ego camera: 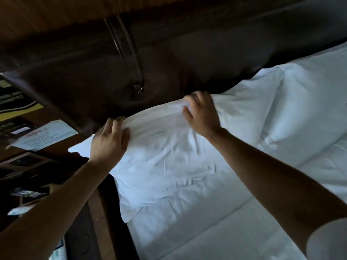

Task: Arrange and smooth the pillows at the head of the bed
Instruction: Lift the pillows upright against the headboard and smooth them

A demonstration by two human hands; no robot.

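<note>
A wrinkled white pillow [165,156] lies at the head of the bed against the dark padded headboard [178,59]. My left hand [109,141] rests on its upper left corner, fingers laid fairly straight over the far edge. At the top edge, near the middle, my right hand [201,113] pinches a fold of the pillowcase between thumb and curled fingers. A second white pillow [249,113] lies right beside it, and a third pillow [315,102] sits farther right.
The white duvet [216,228] covers the bed below the pillows. Left of the bed stands a dark wooden nightstand [78,231] with a printed card [45,136] and a yellow-and-black sign [13,102]. A strap with a metal button [138,88] hangs on the headboard.
</note>
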